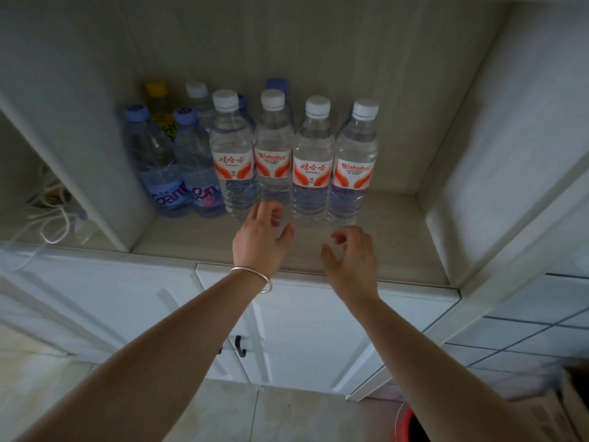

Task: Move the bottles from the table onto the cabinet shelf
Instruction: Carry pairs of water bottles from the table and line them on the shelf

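Four clear bottles (296,157) with white caps and red labels stand in a row on the cabinet shelf (382,250), with two blue-capped bottles (178,167) just left of them and a few more behind. Both hands are spread wide and hold nothing. The left hand (259,240) has fingertips right by the second bottle's bottom, and the right hand (350,253) hangs near the front row.

Four clear bottles (274,154) have white caps and red-and-white labels. Two blue bottles (178,173) have blue caps; one cap (156,87) is yellow.
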